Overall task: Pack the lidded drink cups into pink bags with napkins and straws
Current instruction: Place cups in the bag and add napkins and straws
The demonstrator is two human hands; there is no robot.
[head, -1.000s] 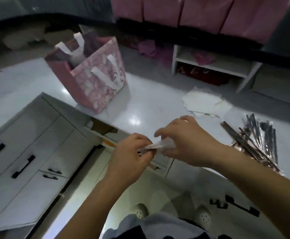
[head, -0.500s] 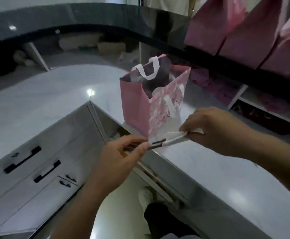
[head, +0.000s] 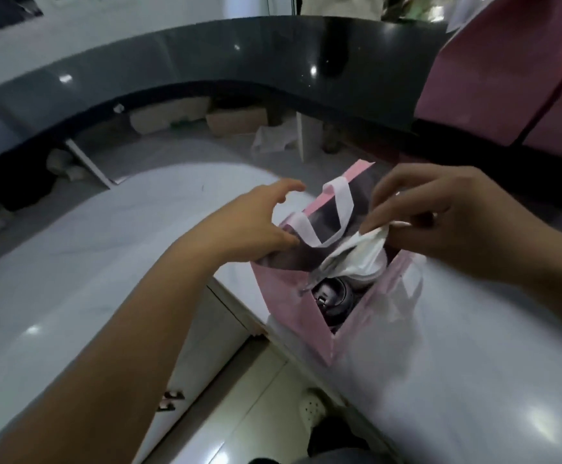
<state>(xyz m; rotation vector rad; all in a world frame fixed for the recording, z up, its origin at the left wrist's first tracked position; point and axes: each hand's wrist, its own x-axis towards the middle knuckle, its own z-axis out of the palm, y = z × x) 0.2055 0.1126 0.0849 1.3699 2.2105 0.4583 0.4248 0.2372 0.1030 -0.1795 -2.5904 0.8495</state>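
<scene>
Here, the pink bag [head: 289, 303] stands at the counter [head: 457, 380] edge, centre frame. The left hand [head: 252, 222] grips its near rim, fingers clamped; the right hand [head: 440, 216] pinches a white napkin [head: 356, 252] over the open mouth, above a dark cup lid [head: 333, 293]. Bare counter spreads lower right.

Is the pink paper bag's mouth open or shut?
Open: the left hand spreads the pink paper bag; a dark cup lid shows inside.
</scene>
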